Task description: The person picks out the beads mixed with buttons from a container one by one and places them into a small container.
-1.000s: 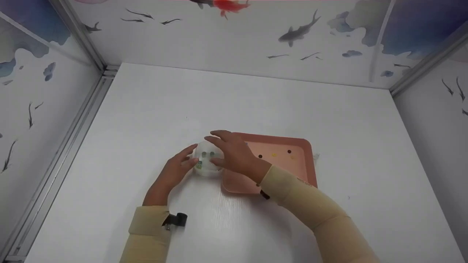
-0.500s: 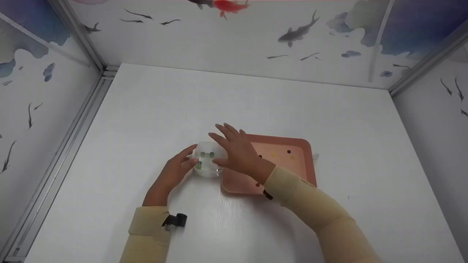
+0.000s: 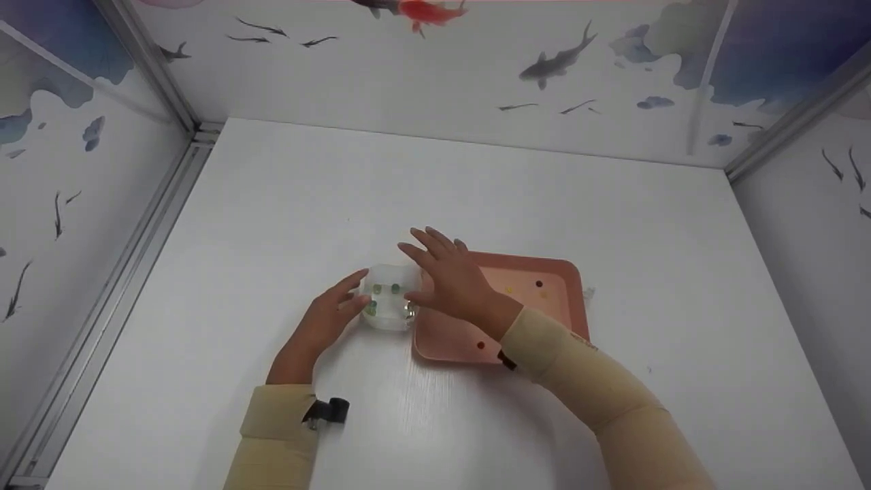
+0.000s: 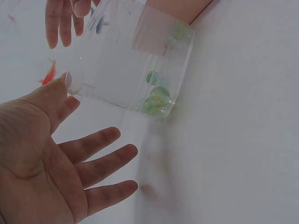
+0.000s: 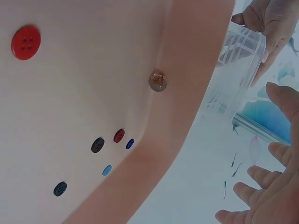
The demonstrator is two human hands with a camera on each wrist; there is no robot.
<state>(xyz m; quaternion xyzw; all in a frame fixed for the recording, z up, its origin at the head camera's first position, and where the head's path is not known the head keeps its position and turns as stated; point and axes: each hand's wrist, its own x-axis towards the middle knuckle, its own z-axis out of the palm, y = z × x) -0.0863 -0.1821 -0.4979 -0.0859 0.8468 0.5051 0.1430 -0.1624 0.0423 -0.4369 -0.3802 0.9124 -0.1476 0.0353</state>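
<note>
A clear plastic container [image 3: 389, 321] stands on the white table, with several green and yellow marbles [image 4: 158, 95] at its bottom. The left hand [image 3: 325, 320] holds its left side between thumb and index finger; the other fingers spread loosely, as the left wrist view shows. Over the left edge of a pink tray [image 3: 503, 258], next to the container, the right hand [image 3: 452, 282] hovers with fingers spread, holding nothing visible. In the right wrist view, one clear marble with orange inside [image 5: 158, 81] lies against the tray's wall.
Inside the tray lie several buttons, among them a large red button [image 5: 26, 42], a black button [image 5: 97, 145] and a light blue button [image 5: 107, 170]. A small clear scrap [image 3: 588, 292] lies by the tray's right edge. Printed panels [image 3: 408, 75] enclose the table.
The right hand has moved right, away from above the container, and its fingers have spread, uncovering more of the container. The left hand and the tray have stayed put.
</note>
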